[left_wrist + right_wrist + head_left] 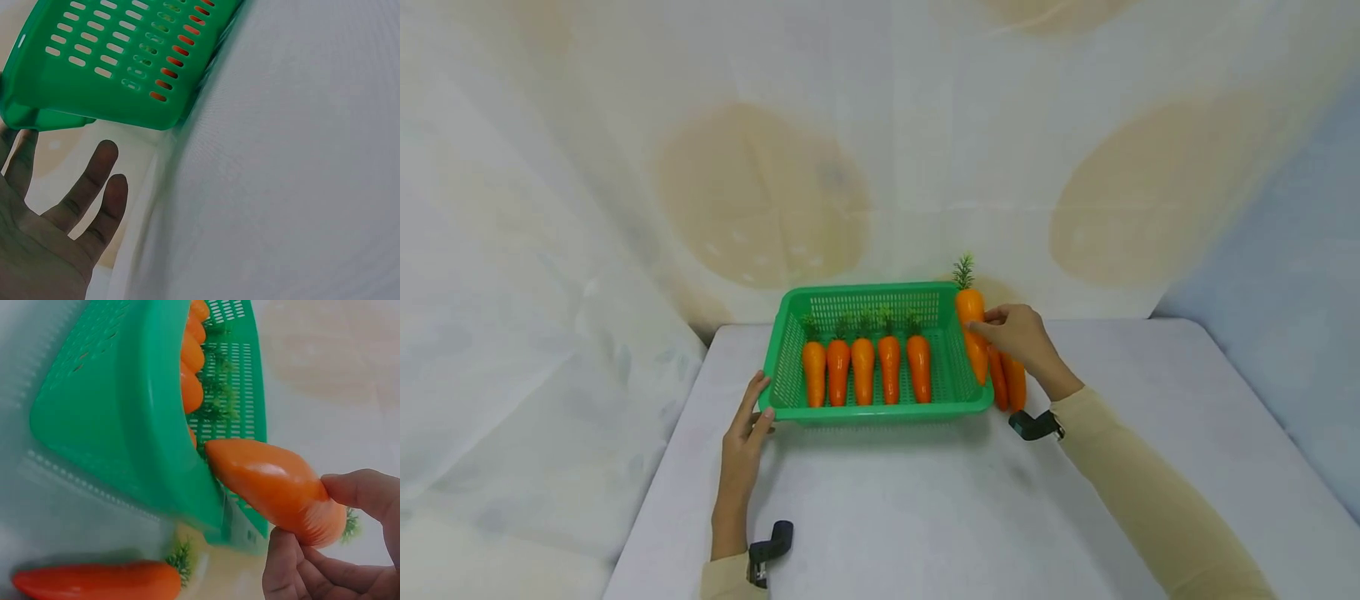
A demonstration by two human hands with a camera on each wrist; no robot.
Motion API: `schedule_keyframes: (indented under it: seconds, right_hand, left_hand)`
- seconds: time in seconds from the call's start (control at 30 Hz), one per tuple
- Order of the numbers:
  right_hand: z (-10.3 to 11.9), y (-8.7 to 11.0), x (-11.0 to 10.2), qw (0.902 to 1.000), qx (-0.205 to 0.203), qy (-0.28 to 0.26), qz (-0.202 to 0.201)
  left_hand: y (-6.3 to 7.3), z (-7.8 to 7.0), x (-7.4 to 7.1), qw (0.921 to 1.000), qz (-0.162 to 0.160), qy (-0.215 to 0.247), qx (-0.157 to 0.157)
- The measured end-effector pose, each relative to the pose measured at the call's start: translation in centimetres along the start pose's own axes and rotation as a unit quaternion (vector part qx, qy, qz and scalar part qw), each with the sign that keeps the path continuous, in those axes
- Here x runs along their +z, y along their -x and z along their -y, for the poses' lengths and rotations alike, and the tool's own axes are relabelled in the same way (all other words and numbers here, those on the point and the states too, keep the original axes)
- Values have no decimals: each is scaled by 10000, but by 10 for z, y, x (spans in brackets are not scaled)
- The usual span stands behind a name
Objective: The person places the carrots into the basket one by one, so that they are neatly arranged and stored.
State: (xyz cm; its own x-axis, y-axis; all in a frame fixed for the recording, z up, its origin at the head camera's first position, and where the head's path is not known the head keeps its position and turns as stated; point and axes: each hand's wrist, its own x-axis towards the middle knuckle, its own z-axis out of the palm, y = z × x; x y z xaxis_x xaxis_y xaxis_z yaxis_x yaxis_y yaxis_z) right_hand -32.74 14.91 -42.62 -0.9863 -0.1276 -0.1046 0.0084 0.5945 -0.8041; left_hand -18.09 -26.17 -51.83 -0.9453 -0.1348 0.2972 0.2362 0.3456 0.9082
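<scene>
A green plastic basket (880,411) with slotted walls holds several orange carrots (862,371) in a row, leafy tops toward the back. My left hand (747,442) grips its front left corner, thumb at the front rim and fingers by the left side. In the left wrist view two fingers (94,178) stretch out below the rim, apart from it. Pinched between the thumb and fingers of my right hand (1018,337) is another carrot (275,487), over the basket's right rim. Its green top points up and away, its tip down toward the basket.
Two more carrots (1013,383) lie on the table just right of the basket, partly hidden by my right hand and the held carrot. A white cloth covers the table (895,508). Patterned fabric (925,167) hangs close behind the basket.
</scene>
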Motion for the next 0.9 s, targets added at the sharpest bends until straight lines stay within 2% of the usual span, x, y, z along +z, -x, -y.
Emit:
schedule_keyframes:
  seconds: [0.17, 0.3, 0.63, 0.73, 0.9]
  right_hand:
    - [7, -7, 10, 9998, 137, -52, 151]
    - [13, -11, 18, 9996, 86, -33, 250]
    - [20, -14, 27, 9985, 15, 511, 177]
    - [21, -14, 29, 9976, -30, 678, 159]
    - [20, -12, 29, 9976, -144, 641, 227]
  left_hand:
    - [-1, 1, 0, 10000, 15, 39, 69]
    - [-1, 0, 1, 10000, 6, 23, 22]
    - [1, -6, 1, 9998, -66, -171, -90]
    - [1, -1, 1, 9999, -110, -129, -11]
    - [-3, 23, 2, 9998, -165, -40, 41]
